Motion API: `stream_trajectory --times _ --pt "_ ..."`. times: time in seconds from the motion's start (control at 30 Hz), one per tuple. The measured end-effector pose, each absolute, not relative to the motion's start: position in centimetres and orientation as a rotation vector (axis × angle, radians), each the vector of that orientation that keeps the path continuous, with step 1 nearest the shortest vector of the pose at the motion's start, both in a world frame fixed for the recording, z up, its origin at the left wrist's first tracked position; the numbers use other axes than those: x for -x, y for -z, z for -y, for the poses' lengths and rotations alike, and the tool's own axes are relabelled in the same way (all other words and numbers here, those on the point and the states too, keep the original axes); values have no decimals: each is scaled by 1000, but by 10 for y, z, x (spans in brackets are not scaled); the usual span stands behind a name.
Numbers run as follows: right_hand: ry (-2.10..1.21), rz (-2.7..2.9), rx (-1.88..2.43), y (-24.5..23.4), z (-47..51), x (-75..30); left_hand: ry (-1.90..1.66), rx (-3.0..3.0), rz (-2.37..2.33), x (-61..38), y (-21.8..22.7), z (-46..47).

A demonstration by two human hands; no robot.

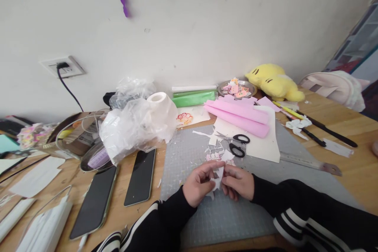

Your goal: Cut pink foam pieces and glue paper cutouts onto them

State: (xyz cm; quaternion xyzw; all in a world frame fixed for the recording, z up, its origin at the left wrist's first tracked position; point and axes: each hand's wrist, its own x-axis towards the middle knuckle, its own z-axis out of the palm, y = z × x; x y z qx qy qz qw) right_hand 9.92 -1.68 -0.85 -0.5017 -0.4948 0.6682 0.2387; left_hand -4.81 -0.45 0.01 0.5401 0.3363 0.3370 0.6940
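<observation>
Between my two hands is a small white paper cutout (217, 181) with uneven edges. My left hand (201, 181) pinches it from the left, thumb and fingers closed. From the right, my right hand (238, 181) grips its other edge with bent fingers. Just beyond the hands lie paper scraps (215, 150), some with pink printing. Scissors with black handles (237, 144) rest a little farther off, blades pointing left. Under everything is a grey gridded cutting mat (236, 220).
Pink paper (239, 116) and a green roll (193, 98) lie behind the scissors. A metal dish (251, 89) holds small cutouts. Yellow plush toys (274, 80) sit at the back right, a ruler (310, 162) at right. Phones (139, 177), a plastic bag (130, 126) and a power strip (45, 228) occupy the left.
</observation>
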Motion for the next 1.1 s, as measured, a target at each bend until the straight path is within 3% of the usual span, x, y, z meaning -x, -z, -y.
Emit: stream_trajectory --times 1.1 --pt "-1728 1303 1378 6 16 -99 -885 -1073 -762 47 0 3"
